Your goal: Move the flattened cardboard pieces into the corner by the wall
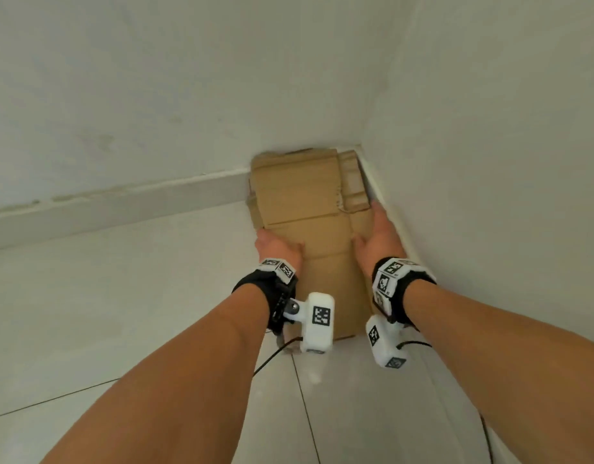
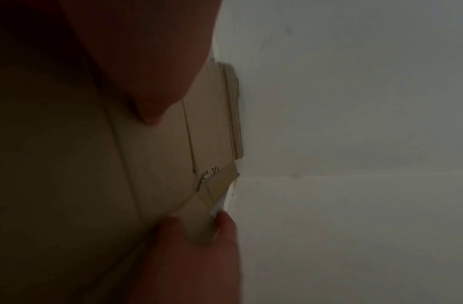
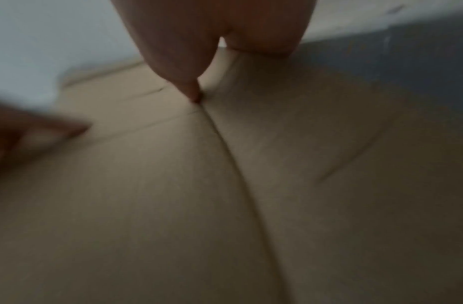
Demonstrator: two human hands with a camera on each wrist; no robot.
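Forearms are seen reaching forward, each wrist strapped with a black band carrying white blocks printed with black-and-white square markers; no readable writing is shown. The flattened cardboard pieces [image 1: 305, 209] are gripped at their edges by the left hand [image 1: 278, 246] and right hand [image 1: 378, 236], thumbs laid on top. The stack is lodged in the corner, touching the white baseboard [image 1: 128, 202].
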